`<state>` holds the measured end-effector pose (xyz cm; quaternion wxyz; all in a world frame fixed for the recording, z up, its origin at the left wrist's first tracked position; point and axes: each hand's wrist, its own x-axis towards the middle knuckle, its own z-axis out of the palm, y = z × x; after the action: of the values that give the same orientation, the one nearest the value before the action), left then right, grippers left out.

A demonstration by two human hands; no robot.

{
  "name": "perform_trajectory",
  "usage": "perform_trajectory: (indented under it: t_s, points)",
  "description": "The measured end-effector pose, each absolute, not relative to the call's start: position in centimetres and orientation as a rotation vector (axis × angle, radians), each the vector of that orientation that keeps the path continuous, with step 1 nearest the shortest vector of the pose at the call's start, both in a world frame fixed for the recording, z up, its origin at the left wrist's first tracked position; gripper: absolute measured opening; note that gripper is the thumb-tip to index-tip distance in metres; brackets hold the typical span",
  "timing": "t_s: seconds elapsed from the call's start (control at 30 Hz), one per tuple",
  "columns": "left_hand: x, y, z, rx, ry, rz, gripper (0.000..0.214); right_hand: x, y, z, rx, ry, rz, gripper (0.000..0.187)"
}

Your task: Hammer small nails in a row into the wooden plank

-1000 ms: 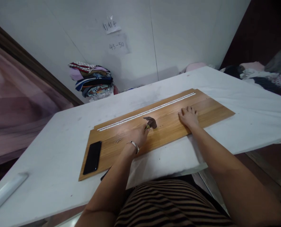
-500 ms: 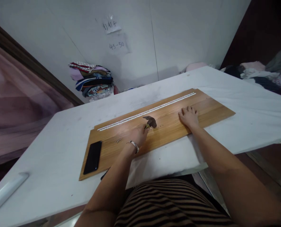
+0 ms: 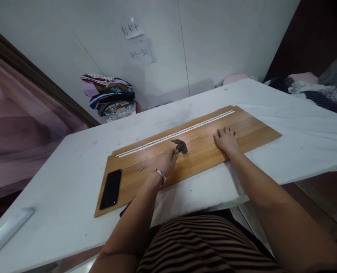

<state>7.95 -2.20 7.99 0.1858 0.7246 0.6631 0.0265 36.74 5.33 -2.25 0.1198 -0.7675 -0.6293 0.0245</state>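
Observation:
My left hand (image 3: 166, 163) is wrapped round the handle of a claw hammer (image 3: 180, 146), whose head is low over the middle of a wooden board (image 3: 250, 129). I cannot tell whether the head touches the wood. Small dark marks or nail heads run in a short row just right of the hammer head. Flat on the board's right part lies my right hand (image 3: 227, 140), fingers spread and holding nothing. A few loose nails (image 3: 141, 168) rest on the board left of my left hand. Two pale, marked strips (image 3: 174, 134) stretch along the board's far side.
A black phone (image 3: 111, 189) lies on the board's left end. The board rests on a white-covered table (image 3: 305, 144). At the table's left edge is a white roll-like object (image 3: 9, 229). Folded clothes (image 3: 111, 94) are stacked behind the table, by the wall.
Almost nothing differs. The hammer head is marginally shifted over the same spot, and the whole view has drifted slightly. My right hand stays flat on the board.

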Motion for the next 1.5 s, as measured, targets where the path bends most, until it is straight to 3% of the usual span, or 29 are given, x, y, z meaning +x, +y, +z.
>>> perform_trajectory:
  t_s: [1.5]
  points:
    - [7.89, -2.25, 7.8, 2.032, 1.864, 0.066, 0.026, 36.74, 5.36, -2.22, -2.233, -1.843, 0.085, 0.052]
